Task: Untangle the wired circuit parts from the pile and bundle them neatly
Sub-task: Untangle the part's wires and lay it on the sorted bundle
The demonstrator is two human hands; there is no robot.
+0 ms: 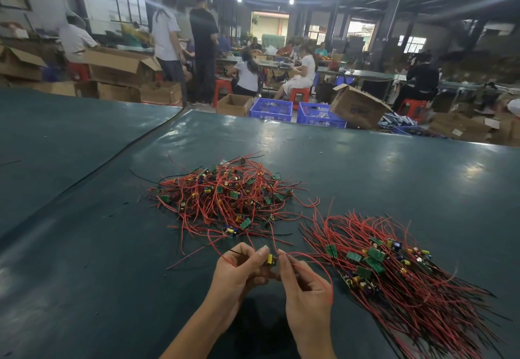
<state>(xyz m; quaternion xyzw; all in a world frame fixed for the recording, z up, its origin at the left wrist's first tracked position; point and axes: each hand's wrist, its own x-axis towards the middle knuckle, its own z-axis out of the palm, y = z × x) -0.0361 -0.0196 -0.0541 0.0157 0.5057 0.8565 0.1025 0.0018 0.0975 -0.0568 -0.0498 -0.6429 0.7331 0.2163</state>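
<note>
Left hand (pixel 239 271), near: fingers curled, pinching a small circuit part (pixel 270 259) with a yellow capacitor; a thin black lead pokes out past the fingers.
Tangled pile (pixel 225 192), far behind that hand: red wires and green boards heaped on the dark table (pixel 84 274).
Right hand (pixel 306 294), just beside: thumb and forefinger clamped on the part's red wire (pixel 315 260), which loops away rightward.
Sorted bundle (pixel 394 274), near right: boards together, wires fanned one way.
Handling note, my judgement: I would hold the board steady, draw each lead slowly through the fingers, then lay it parallel on the bundle.
</note>
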